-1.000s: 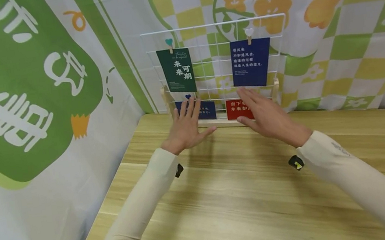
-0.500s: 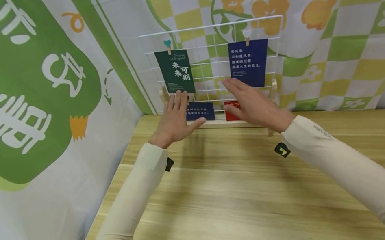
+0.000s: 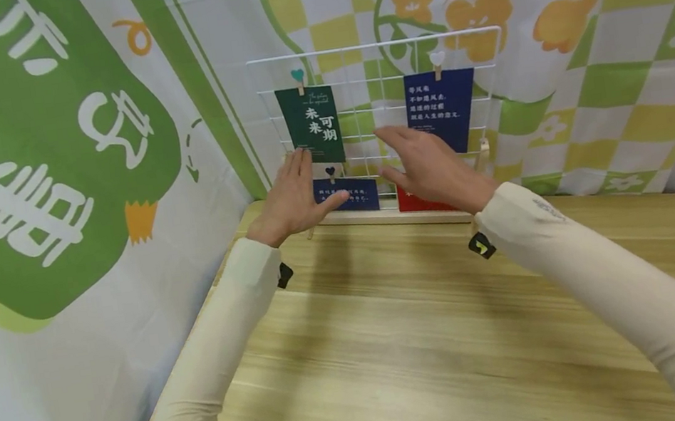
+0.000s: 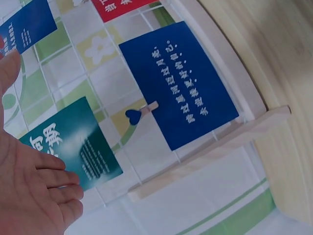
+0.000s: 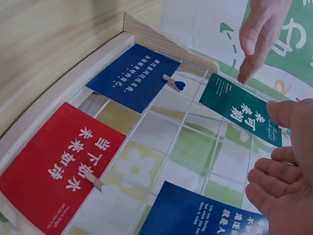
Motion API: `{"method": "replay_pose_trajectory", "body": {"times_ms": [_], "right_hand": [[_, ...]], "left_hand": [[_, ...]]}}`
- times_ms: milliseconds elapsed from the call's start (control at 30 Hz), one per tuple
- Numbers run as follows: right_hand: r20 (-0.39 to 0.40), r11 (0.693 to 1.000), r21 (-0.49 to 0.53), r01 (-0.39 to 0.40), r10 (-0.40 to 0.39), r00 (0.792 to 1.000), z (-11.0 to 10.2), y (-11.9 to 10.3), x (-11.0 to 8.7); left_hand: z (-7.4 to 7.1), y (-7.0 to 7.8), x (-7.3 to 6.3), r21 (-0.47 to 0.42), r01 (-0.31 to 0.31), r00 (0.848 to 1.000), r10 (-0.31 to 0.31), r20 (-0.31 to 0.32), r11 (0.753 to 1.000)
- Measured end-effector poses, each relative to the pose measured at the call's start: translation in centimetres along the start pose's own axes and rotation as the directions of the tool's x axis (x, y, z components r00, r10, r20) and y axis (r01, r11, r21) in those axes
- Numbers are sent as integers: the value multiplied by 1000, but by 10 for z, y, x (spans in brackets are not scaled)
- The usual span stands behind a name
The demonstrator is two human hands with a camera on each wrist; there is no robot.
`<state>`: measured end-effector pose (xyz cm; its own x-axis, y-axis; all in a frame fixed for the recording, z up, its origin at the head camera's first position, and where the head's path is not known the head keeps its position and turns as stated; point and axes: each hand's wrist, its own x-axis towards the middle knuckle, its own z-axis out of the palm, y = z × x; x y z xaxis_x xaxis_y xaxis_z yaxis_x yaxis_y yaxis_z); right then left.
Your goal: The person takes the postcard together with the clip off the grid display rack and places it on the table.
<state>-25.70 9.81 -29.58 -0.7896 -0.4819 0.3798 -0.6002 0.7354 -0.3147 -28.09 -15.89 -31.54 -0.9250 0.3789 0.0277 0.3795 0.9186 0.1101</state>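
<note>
A white wire grid rack (image 3: 375, 43) on a wooden base (image 3: 377, 217) bears cards held by small heart clothespins. My left hand (image 3: 289, 201), fingers extended and holding nothing, overlaps the lower left edge of the green card (image 3: 319, 116) in the head view. Below that card hangs a blue card (image 4: 178, 85) with a dark blue heart clothespin (image 4: 142, 113). My right hand (image 3: 432, 168) reaches before the rack's right half, palm turned inward, nothing in it. It partly hides the upper blue card (image 3: 441, 95) and the red card (image 3: 416, 199), which shows fully in the right wrist view (image 5: 61, 166).
The rack stands at the back of a wood-grain table (image 3: 395, 346), close against a printed cloth (image 3: 552, 79) with flowers and checks. Another cloth (image 3: 149, 301) with green lettering hangs along the table's left edge.
My left hand has moved left and up, uncovering more of the lower blue card. My right hand has shifted left and up, now covering more of the red card. The cards stay in place.
</note>
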Motion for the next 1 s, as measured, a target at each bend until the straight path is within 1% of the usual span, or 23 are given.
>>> {"method": "replay_pose_trajectory", "body": {"times_ms": [200, 433, 533, 733, 900, 1000], "right_hand": [[-27, 999, -30, 27, -28, 999, -2, -5, 10], [-4, 999, -45, 22, -22, 1000, -6, -13, 23], [11, 998, -54, 24, -24, 1000, -8, -16, 28], [21, 998, -60, 37, -36, 999, -10, -23, 39], [0, 996, -62, 59, -60, 998, -12, -28, 47], [-3, 996, -65, 60, -60, 998, -13, -31, 54]], "left_hand": [[-10, -5, 1, -55, 1, 999, -4, -50, 998], [-20, -10, 3, -100, 5, 998, -12, -65, 995], [-25, -12, 4, -103, 16, 997, -23, -67, 995], [-34, -17, 7, -99, 59, 995, -66, -70, 993], [-40, -20, 9, -101, 52, 995, -60, -83, 994], [-44, -23, 11, -113, 56, 994, -66, -82, 992]]}}
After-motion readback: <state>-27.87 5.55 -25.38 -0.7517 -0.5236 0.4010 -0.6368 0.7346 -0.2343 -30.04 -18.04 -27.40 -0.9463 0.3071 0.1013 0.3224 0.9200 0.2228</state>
